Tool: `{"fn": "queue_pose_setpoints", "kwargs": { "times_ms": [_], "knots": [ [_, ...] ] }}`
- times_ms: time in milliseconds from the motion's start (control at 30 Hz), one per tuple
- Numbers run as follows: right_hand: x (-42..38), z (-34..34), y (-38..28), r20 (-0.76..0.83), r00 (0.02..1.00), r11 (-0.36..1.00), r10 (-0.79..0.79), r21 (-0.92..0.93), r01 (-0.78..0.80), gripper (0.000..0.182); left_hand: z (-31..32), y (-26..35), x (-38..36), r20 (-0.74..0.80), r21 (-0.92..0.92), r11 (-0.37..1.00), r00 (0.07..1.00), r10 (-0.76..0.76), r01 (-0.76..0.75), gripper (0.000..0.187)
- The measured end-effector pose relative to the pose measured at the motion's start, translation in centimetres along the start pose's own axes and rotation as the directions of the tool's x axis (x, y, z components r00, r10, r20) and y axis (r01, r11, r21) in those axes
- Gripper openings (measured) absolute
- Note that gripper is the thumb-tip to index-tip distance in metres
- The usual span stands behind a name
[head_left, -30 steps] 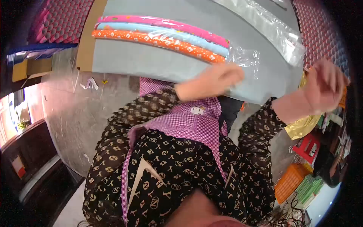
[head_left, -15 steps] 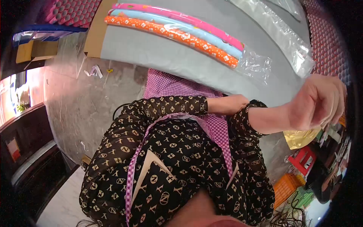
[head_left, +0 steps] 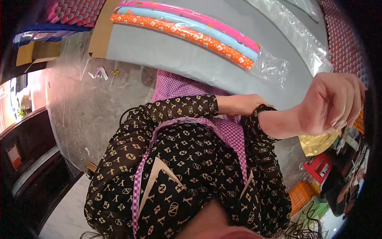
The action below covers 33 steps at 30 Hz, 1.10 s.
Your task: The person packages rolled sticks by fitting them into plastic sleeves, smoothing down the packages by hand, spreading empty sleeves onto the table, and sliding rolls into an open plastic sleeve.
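Note:
My left hand (head_left: pixel 251 102) reaches across my body to my right forearm. Its fingers are closed at the cuff of the black patterned sleeve (head_left: pixel 258 122), partly hidden by the cloth. My right hand (head_left: pixel 333 104) is raised to the right with the fingers curled into a loose fist, and nothing shows inside it. Beyond my hands, an orange roll (head_left: pixel 183 32), a light blue roll (head_left: pixel 223 38) and a pink roll (head_left: pixel 199 16) lie side by side in clear plastic on the grey table surface (head_left: pixel 159 49).
Clear plastic sleeves (head_left: pixel 292 30) lie at the table's far right. Stacked pink tubes (head_left: pixel 75 12) stand at the upper left, with more tubes (head_left: pixel 344 44) at the right. An orange crate (head_left: pixel 304 197) and gold sheet (head_left: pixel 318 143) sit lower right. Scraps (head_left: pixel 99 73) litter the floor.
Both hands have shifted slightly left, and my right fist has turned a little. The left hand stays at the right sleeve. The rolls have not moved on the table.

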State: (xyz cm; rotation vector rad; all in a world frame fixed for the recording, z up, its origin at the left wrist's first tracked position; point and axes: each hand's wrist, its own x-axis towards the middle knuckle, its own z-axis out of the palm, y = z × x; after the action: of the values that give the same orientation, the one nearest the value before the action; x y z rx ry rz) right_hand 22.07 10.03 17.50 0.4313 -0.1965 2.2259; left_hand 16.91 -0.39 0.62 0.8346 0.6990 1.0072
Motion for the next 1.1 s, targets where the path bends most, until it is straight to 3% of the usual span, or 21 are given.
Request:
{"fn": "queue_pose_setpoints", "kwargs": {
  "times_ms": [100, 200, 233, 267, 300, 400, 500, 533, 567, 633, 667, 700, 767, 933, 1033, 1100],
  "knots": [
    [0.3, 0.0, -0.6, 0.022, 1.000, 1.000, -0.016, 0.024, 0.016, 0.012, -0.4, -0.7, -0.2, 0.055, 0.104, 0.995, 0.998, -0.009, 0.003, 0.028],
    [0.3, -0.4, -3.0, -0.027, 0.989, 0.988, 0.143, -0.055, -0.145, 0.012, -1.0, -1.2, -0.1, 0.130, 0.258, 0.966, 0.991, -0.028, -0.007, 0.036],
    [-0.3, -0.5, -1.2, -0.016, 0.999, 0.996, 0.048, 0.072, -0.047, 0.012, -0.9, -0.6, -0.3, 0.159, 0.307, 0.952, 0.987, -0.038, -0.013, 0.039],
    [-1.0, -0.6, 0.3, -0.017, 1.000, 0.991, -0.006, 0.130, 0.008, 0.012, -0.8, 0.0, -0.4, 0.131, 0.308, 0.934, 0.981, 0.146, -0.181, 0.038],
    [-1.6, -0.7, 1.8, -0.017, 0.998, 0.980, -0.060, 0.188, 0.062, 0.012, -0.6, 0.8, -0.7, 0.066, 0.168, 0.986, 0.998, -0.018, 0.007, 0.036],
    [-2.8, -1.1, 5.1, 0.196, 0.961, 0.966, 0.193, 0.131, -0.221, 0.024, 0.0, 4.6, -2.2, 0.166, 0.168, 0.969, 0.974, 0.152, -0.180, 0.030],
    [-4.4, -1.4, 8.1, 0.329, 0.859, 0.907, 0.392, 0.016, -0.420, 0.038, 4.1, 6.1, -4.4, -0.292, 0.055, 0.991, 0.947, 0.131, -0.120, 0.023],
    [-5.2, -1.3, 9.2, 0.347, 0.835, 0.893, 0.427, -0.018, -0.450, 0.041, 3.9, 5.5, -4.0, -0.354, 0.033, 0.993, 0.928, 0.116, -0.112, 0.023],
    [-7.1, -0.4, 10.6, 0.305, 0.906, 0.920, 0.293, 0.166, -0.354, 0.037, 3.8, 4.8, -3.5, -0.415, 0.009, 0.994, 0.904, 0.101, -0.107, 0.025],
    [-7.8, 0.5, 11.0, 0.233, 0.960, 0.916, 0.152, 0.332, -0.225, 0.032, -0.2, -0.4, -0.9, -0.119, 0.083, 0.986, 0.984, -0.131, 0.141, 0.039],
    [-7.2, 1.1, 10.8, 0.271, 0.939, 0.890, 0.210, 0.344, -0.299, 0.034, -1.0, -1.6, -0.2, 0.021, 0.150, 0.957, 0.967, -0.254, 0.248, 0.047],
    [-7.3, 1.2, 11.0, 0.291, 0.932, 0.877, 0.214, 0.364, -0.314, 0.034, -0.9, -1.6, 0.0, 0.031, 0.151, 0.957, 0.967, -0.255, 0.247, 0.047],
    [-7.6, 1.4, 11.4, 0.331, 0.918, 0.848, 0.220, 0.401, -0.348, 0.036, -0.8, -1.6, 0.0, 0.028, -0.019, 0.948, 0.948, -0.317, 0.318, 0.040],
    [-6.7, 1.2, 11.4, 0.378, 0.906, 0.803, 0.192, 0.470, -0.367, 0.038, -0.6, -2.0, -0.3, -0.043, 0.021, 0.930, 0.930, -0.366, 0.367, 0.041],
    [-6.3, 1.7, 10.7, 0.406, 0.893, 0.784, 0.194, 0.484, -0.390, 0.038, -0.9, -1.8, -0.1, 0.033, 0.039, 0.971, 0.970, -0.239, 0.238, 0.038],
    [-6.8, 1.7, 10.9, 0.389, 0.891, 0.766, 0.233, 0.491, -0.415, 0.036, -0.8, -1.8, 0.0, 0.065, 0.056, 0.970, 0.969, -0.238, 0.235, 0.038]
  ]
}}
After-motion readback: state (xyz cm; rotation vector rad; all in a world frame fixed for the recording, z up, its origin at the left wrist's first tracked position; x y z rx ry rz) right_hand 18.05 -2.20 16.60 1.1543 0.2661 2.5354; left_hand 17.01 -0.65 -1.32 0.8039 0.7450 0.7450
